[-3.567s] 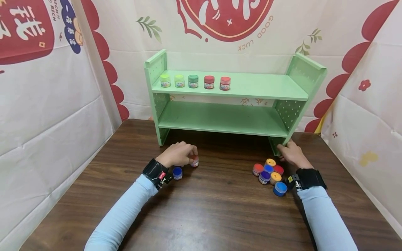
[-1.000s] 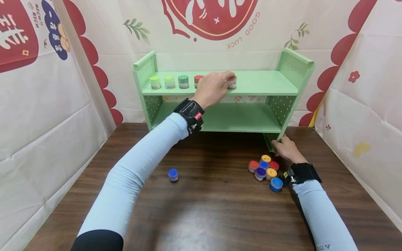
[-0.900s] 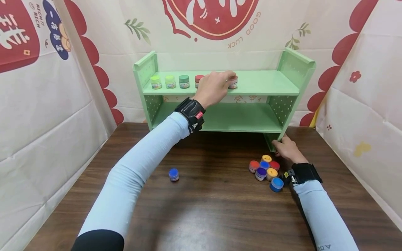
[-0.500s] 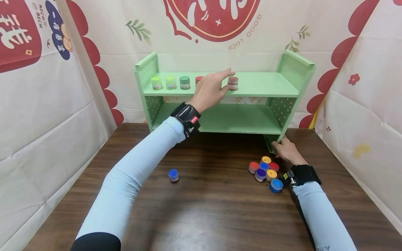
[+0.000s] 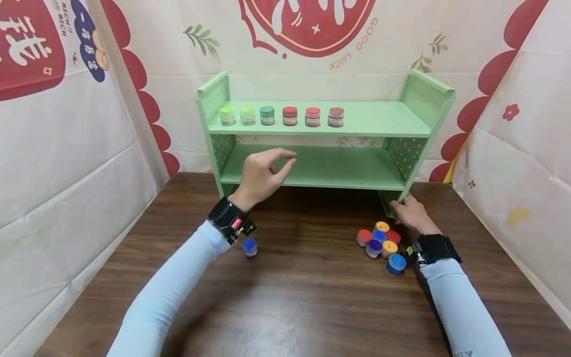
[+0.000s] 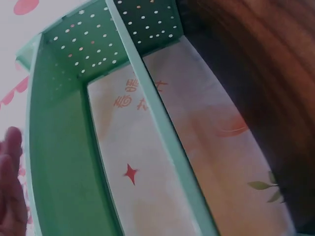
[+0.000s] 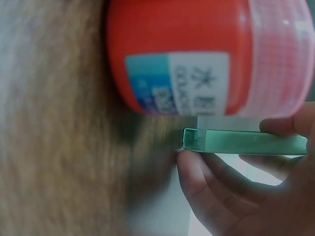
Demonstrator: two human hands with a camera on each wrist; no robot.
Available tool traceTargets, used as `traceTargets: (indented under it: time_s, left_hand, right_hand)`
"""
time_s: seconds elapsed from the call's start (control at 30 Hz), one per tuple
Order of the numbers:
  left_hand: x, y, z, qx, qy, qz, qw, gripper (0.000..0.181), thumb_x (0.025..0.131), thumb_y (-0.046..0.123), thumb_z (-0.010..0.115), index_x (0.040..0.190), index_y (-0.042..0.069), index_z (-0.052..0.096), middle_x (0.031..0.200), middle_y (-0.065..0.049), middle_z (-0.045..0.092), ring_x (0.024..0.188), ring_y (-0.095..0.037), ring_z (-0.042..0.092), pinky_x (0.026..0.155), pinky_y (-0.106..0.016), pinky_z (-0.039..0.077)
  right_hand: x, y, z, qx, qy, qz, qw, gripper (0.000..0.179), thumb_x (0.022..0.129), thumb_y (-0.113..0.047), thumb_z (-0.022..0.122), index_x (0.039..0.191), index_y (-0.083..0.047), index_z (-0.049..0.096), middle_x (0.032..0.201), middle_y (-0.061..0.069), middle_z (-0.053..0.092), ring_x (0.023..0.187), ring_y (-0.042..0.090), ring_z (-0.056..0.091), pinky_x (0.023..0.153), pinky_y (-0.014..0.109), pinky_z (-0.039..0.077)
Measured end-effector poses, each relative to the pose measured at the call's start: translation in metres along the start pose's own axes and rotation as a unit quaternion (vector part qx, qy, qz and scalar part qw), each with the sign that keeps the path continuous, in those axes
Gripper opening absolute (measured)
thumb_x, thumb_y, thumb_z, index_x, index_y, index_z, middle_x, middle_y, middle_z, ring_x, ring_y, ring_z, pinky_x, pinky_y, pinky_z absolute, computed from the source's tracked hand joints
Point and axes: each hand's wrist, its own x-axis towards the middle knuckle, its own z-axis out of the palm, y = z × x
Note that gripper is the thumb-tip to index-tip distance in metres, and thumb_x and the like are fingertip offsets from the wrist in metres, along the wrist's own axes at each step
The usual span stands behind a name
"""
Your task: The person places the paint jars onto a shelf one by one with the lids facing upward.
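My left hand (image 5: 260, 176) is in the air before the lower board of the green shelf (image 5: 339, 171), thumb and forefinger curved with a gap between them, holding nothing. In the left wrist view its fingers (image 6: 11, 182) show at the left edge. My right hand (image 5: 415, 215) grips the shelf's right side panel (image 7: 251, 142) near its foot, thumb on one face and fingers on the other. On the top board a brownish-red paint jar (image 5: 336, 118) ends a row of several jars, right of a red one (image 5: 313, 117). A blue-lidded jar (image 5: 250, 247) stands on the table below my left wrist.
A cluster of paint jars with purple (image 5: 373, 249), yellow (image 5: 389, 249), red and blue lids sits by my right wrist. A red gouache jar (image 7: 182, 54) looms close in the right wrist view. Printed cloth (image 5: 312, 87) hangs behind and at both sides.
My left hand took a jar from the table, set it at the row's right end, let go and drew back down and left. The right hand keeps its grip on the shelf.
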Motion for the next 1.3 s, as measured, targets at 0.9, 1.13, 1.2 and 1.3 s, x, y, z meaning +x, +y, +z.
traceTargets:
  time_s: [0.9, 1.13, 1.2, 1.3]
  left_hand:
    - [-0.081, -0.038, -0.049, -0.025, -0.545, -0.376, 0.7488, 0.028, 0.076, 0.026, 0.092, 0.094, 0.012, 0.076, 0.097, -0.005, 0.069, 0.063, -0.015, 0.065, 0.057, -0.026, 0.054]
    - [-0.084, -0.038, -0.044, -0.033, -0.548, -0.404, 0.7323, 0.027, 0.074, 0.023, 0.093, 0.089, 0.013, 0.072, 0.093, -0.007, 0.066, 0.064, -0.017, 0.064, 0.057, -0.027, 0.053]
    - [-0.084, -0.038, -0.043, -0.037, -0.548, -0.408, 0.7295, 0.027, 0.074, 0.020, 0.093, 0.090, 0.012, 0.072, 0.093, -0.007, 0.065, 0.064, -0.018, 0.064, 0.057, -0.027, 0.052]
    - [-0.086, -0.037, -0.043, -0.037, -0.555, -0.395, 0.7312, 0.024, 0.076, 0.019, 0.091, 0.088, 0.012, 0.072, 0.092, -0.007, 0.065, 0.065, -0.019, 0.064, 0.057, -0.028, 0.053]
  right_hand:
    - [-0.001, 0.001, 0.002, -0.002, 0.006, -0.005, 1.0000, 0.055, 0.109, -0.026, 0.038, 0.147, 0.012, 0.029, 0.106, 0.034, 0.059, 0.075, 0.028, 0.068, 0.066, 0.036, 0.061]
    - [-0.003, 0.002, 0.001, -0.001, 0.008, -0.002, 1.0000, 0.054, 0.109, -0.025, 0.038, 0.148, 0.012, 0.029, 0.106, 0.034, 0.060, 0.075, 0.028, 0.069, 0.068, 0.039, 0.062]
    - [-0.002, 0.001, 0.000, 0.001, 0.010, -0.006, 0.9999, 0.054, 0.109, -0.025, 0.038, 0.148, 0.011, 0.029, 0.105, 0.034, 0.059, 0.075, 0.029, 0.069, 0.067, 0.040, 0.062]
    - [-0.001, -0.001, 0.000, -0.001, 0.008, -0.006, 1.0000, 0.054, 0.109, -0.026, 0.038, 0.147, 0.011, 0.029, 0.104, 0.034, 0.060, 0.075, 0.030, 0.069, 0.068, 0.040, 0.062]
